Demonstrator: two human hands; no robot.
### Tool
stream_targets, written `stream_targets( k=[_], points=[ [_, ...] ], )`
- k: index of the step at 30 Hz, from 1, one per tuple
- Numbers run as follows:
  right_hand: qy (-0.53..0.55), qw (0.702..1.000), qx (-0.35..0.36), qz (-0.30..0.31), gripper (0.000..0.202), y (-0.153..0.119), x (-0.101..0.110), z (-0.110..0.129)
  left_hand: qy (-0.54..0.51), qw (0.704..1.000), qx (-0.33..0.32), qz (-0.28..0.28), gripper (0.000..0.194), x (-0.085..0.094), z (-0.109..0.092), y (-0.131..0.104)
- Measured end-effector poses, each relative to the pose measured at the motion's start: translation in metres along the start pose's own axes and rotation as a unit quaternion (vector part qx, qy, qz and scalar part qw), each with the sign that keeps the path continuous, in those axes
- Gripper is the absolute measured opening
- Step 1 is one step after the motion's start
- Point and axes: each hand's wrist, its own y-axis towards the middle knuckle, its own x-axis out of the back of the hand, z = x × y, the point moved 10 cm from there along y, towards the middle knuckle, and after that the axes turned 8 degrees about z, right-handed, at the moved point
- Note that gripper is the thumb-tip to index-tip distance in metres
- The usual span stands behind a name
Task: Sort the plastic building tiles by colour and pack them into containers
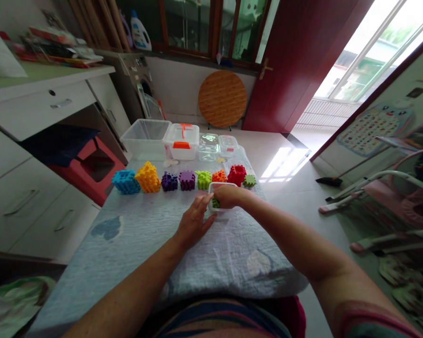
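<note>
A small clear plastic box (226, 210) stands on the cloth-covered table (134, 253). My right hand (226, 195) reaches into it, fingers closed around a dark green piece (215, 203). Against the box's left side rests my left hand (196, 220), its thumb and fingers apart. Behind the box runs a row of foam-like blocks: blue (126, 181), yellow (148, 177), dark purple (169, 181), purple (187, 180), lime green (203, 180), orange (219, 176), red (236, 175) and a flat green piece (249, 180).
Along the table's far edge stand a large open clear bin (144, 141), a lidded box with orange clips (182, 141) and two smaller clear containers (208, 146), (228, 144). A red stool (95, 169) is at the left.
</note>
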Motion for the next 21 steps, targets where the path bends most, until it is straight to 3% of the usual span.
stream_targets(
  k=[9,14,21],
  points=[
    [-0.034,0.999,-0.009,0.026,0.027,0.002,-0.004,0.001,-0.006,1.000,0.001,0.005,0.067,-0.002,0.001,0.000],
    [-0.027,0.999,0.020,0.033,0.023,-0.001,-0.001,0.004,-0.014,1.000,0.003,0.013,0.066,-0.002,0.001,0.000],
    [-0.019,1.000,0.000,0.013,0.024,-0.007,0.005,0.002,-0.017,1.000,0.009,0.019,0.068,-0.003,0.002,0.000]
  ],
)
